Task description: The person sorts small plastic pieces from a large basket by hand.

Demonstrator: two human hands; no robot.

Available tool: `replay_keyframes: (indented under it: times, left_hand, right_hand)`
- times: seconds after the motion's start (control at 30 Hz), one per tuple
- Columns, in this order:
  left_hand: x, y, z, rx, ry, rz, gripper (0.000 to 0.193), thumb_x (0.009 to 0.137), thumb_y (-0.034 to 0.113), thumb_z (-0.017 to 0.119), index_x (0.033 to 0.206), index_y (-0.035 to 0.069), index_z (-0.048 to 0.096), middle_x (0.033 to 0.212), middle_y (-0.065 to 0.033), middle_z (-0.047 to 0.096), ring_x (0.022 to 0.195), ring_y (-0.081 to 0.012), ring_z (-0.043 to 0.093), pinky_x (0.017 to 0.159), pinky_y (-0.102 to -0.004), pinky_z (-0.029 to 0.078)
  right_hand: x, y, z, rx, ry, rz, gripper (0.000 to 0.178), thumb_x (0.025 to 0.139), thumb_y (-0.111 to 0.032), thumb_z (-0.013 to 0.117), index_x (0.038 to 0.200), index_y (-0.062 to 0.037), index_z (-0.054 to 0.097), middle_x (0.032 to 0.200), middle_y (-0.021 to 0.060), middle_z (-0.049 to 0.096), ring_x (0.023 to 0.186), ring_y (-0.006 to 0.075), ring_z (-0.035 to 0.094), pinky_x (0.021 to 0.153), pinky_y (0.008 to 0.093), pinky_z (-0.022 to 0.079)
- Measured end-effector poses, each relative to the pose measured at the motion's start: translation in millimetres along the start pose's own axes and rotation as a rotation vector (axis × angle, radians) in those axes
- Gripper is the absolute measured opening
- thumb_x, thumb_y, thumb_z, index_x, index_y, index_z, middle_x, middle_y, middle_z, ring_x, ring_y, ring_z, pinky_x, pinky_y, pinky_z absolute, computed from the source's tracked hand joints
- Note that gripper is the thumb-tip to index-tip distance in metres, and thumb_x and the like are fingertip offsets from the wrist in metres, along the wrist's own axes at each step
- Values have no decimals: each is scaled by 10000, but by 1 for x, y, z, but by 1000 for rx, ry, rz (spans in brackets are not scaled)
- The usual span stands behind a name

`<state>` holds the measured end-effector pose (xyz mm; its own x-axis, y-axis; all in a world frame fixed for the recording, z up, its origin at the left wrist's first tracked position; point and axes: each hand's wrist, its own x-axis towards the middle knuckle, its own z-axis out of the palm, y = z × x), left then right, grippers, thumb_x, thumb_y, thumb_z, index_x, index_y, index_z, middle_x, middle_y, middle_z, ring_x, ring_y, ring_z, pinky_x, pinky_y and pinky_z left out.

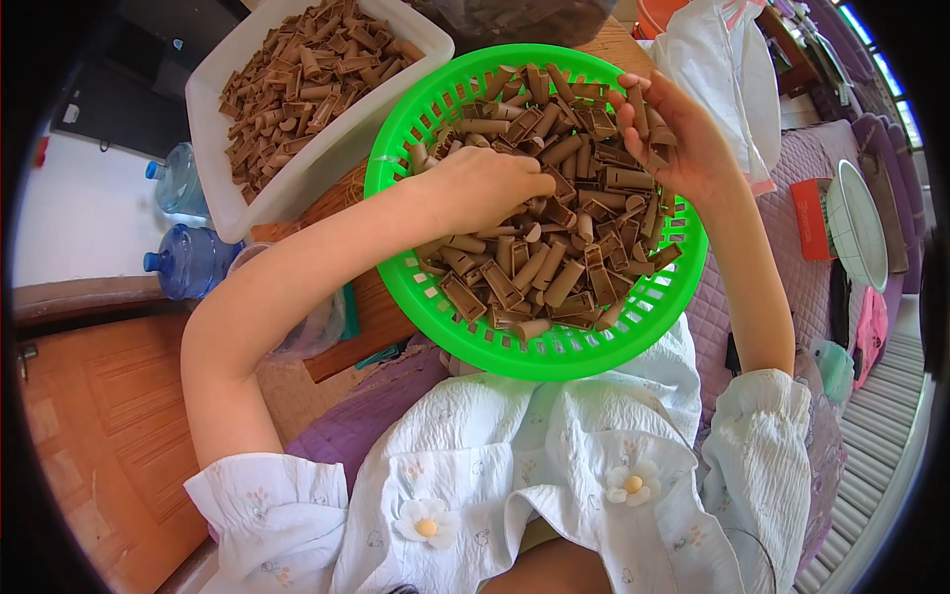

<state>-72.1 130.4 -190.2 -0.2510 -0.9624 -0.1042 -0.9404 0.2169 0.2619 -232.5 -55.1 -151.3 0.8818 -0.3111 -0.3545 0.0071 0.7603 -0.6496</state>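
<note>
A bright green plastic basket [440, 337] with slotted sides rests at my lap, heaped with brown half-round plastic pieces [564, 282]. Some of these pieces look like hollow shells, others show a rounded outer side. My left hand [485, 188] reaches over the heap with its fingers curled down into it; whatever its fingertips grip is hidden among the pieces. At the basket's far right rim, my right hand [693, 144] is closed around brown plastic pieces [660, 129], held upright between fingers and palm.
Beyond my left arm, a white tub [223, 188] holds many similar brown pieces on a wooden table [381, 307]. Two blue water jugs [188, 259] stand farther left. A white sack [712, 69] lies behind my right hand, and a quilted purple cover [792, 188] spreads to the right.
</note>
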Motion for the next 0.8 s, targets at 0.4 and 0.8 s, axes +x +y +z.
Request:
replay_keyframes:
  times: [0.4,0.8]
  left_hand:
    - [-20,-23,-13,-315,312,-131,230,817,92,549,1035,33,510,967,-139,569,890,-277,566,798,-362,449]
    - [-13,9,-28,4,-200,30,393,714,48,647,1093,135,592,1119,-96,521,842,-324,625,751,-418,510]
  right_hand:
    - [12,68,18,-2063,-30,-394,358,735,-202,679,1001,-10,536,761,185,636,770,343,636,656,440,506]
    - [5,19,16,-1450,141,-244,231,849,-197,525,1036,-100,620,676,55,578,558,156,578,561,315,473]
